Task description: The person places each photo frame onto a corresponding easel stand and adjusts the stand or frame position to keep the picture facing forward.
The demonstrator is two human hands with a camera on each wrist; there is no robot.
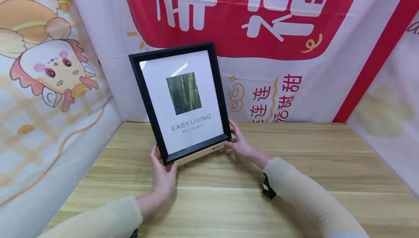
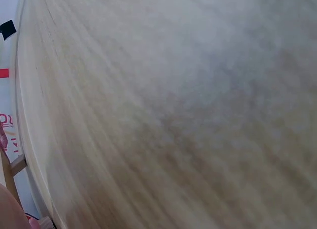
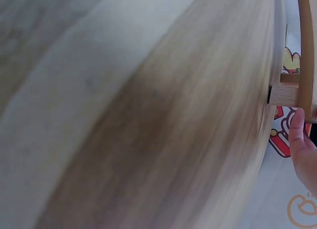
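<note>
A black picture frame (image 1: 183,61) with a bamboo print and the words EASY LIVING leans back on a small wooden easel (image 1: 201,153), turned a little at an angle. My left hand (image 1: 163,180) grips the left end of the easel's ledge, thumb in front and fingers behind the frame's lower corner. At the other end my right hand (image 1: 240,143) holds the ledge, its fingers along the frame's right side. In the right wrist view, a wooden foot (image 3: 285,95) of the easel meets the tabletop beside the fingertips. The easel's back is hidden by the frame.
The wood-grain table (image 1: 216,201) spreads in front and to both sides. Behind it hangs a white and red printed cloth (image 1: 294,49), close to the frame. A cartoon-printed cloth (image 1: 59,129) covers the left side. Sleeves reach in from the bottom edge.
</note>
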